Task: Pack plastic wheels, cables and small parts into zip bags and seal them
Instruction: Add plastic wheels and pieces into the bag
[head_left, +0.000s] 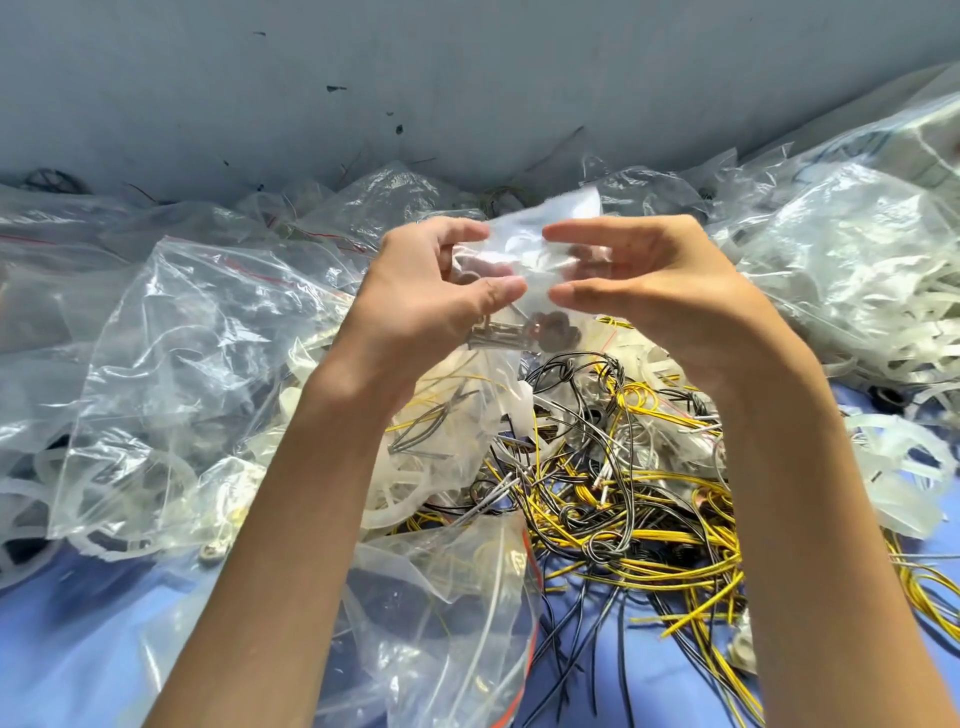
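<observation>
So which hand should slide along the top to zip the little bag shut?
Probably the right hand. The left hand grips the small bag deeper, thumb across it; the right holds only its edge with fingertips, so it can slide more easily.

A parts-packing workshop is indicated: a blue work surface is heaped with crumpled clear plastic zip bags, tangled yellow and black wires and translucent white plastic wheels, before a scuffed grey far wall.

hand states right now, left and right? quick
Left hand: fingers and thumb curled on the small zip bag, holding its left side.
Right hand: fingers and thumb curled on the same bag's right side.
</observation>
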